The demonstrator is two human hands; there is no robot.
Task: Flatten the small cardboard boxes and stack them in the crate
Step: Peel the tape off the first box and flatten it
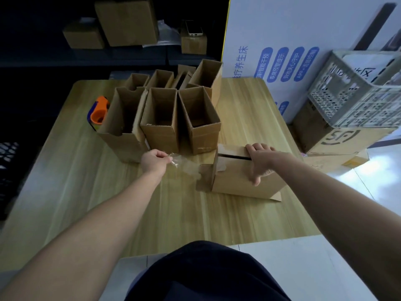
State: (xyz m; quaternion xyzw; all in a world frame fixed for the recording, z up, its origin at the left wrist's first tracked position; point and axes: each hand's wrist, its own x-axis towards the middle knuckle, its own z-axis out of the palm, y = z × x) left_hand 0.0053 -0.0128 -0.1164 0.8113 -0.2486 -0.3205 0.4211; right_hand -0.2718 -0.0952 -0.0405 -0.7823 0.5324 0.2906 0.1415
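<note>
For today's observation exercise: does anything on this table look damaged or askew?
Yes. The front-left open box has a ragged, notched rim, unlike its neighbours. The left hand pinches a crumpled clear tape strip, half peeled off the taped box that the right hand grips.

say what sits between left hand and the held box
A strip of clear tape, pinched by the left hand and running to the cardboard box; head view.

Open boxes behind taped box
</note>
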